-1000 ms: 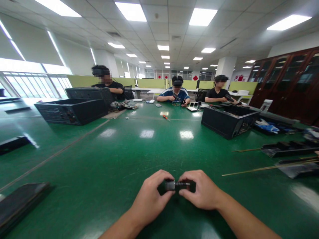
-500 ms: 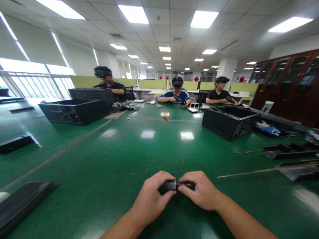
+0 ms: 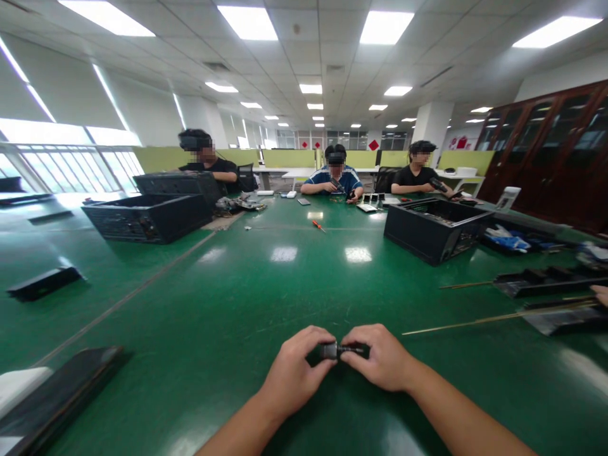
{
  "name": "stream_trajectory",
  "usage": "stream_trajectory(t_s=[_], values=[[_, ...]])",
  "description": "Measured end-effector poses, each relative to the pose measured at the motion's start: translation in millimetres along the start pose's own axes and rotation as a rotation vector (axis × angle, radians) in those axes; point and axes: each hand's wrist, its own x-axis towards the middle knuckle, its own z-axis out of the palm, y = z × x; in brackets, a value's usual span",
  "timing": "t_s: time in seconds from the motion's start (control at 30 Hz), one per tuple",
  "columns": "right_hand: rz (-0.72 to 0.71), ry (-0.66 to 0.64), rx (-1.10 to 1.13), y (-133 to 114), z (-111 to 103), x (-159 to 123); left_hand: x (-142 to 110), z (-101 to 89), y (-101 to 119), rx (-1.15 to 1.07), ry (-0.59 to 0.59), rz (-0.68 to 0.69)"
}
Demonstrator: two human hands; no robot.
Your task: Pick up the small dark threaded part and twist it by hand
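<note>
Between thumb and fingers, my left hand (image 3: 298,367) grips the grey metal body of a small cylindrical part with a thin ridged shaft (image 3: 329,350). The shaft points right, into the curl of my right hand (image 3: 380,358). My right thumb and fingertips close around the shaft near the body. Part of the piece is covered by my fingers, and its exact kind is unclear. Both hands are low over the green tabletop (image 3: 266,297), close together near the front.
Black computer cases (image 3: 434,229) stand at right and far left. An orange screwdriver (image 3: 317,224) lies mid-table. Thin rods (image 3: 456,324) and dark metal trays are at right, beside another person's hand (image 3: 600,294). A dark flat panel (image 3: 71,386) lies front left. Three people sit opposite.
The view has shifted slightly to the right relative to the near-left objects, showing more of a white item there. My hands keep their hold on the part with little visible movement.
</note>
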Motion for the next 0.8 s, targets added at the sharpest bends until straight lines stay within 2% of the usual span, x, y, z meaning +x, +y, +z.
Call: stream_trajectory(t_s=[0.27, 0.8], values=[[0.020, 0.035, 0.011, -0.3, 4.3, 0.6, 2.2, 1.0, -3.8, 0.033, 0.080, 0.120], [0.058, 0.013, -0.013, 7.2, 7.9, -1.9, -0.2, 2.6, -11.5, 0.000, 0.072, 0.035]])
